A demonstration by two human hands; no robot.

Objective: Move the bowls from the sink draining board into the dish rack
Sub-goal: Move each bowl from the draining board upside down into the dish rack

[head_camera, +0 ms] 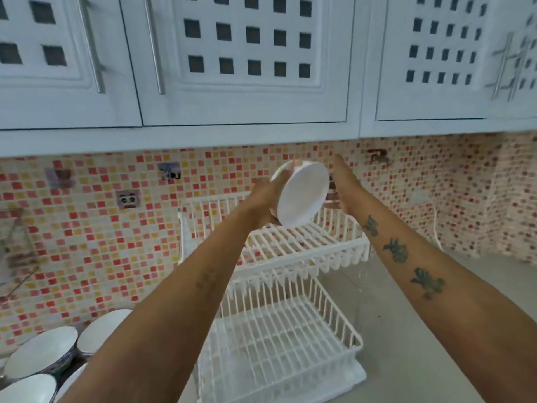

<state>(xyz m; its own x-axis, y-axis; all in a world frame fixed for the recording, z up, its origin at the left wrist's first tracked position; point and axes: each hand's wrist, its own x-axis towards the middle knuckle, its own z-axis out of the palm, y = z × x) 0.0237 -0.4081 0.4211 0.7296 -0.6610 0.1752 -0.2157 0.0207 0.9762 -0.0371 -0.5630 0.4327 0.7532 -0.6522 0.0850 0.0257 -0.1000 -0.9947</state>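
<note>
— Nearest you, at the lower left, several white ceramic bowls with patterned blue outsides [43, 354] sit crowded together; those are still to move, aren't they?

— Yes, four or so show there; the board under them is hardly visible. Just beyond, on the grey surface [436, 330], stands the white two-tier wire dish rack [279, 338]. Both tiers look bare.

— And the bowl you have in hand?

— You hold a round white bowl with a faintly floral outer wall [300, 196] up above the rack's top tier, tipped on edge with its plain side toward you. Your left hand [263, 203] is pressed to its left rim and your right hand [338, 190] to its right rim, so both are closed around that one bowl, fingers spread rather than curled.

— How should you set it down well?

— Lower it slowly, I'd say, keeping it tilted, and seat the rim between two wires of the upper tier so it leans and drains. Ease one hand off only once it rests steadily. Watch the mosaic-tiled wall [87, 228] close behind.
</note>
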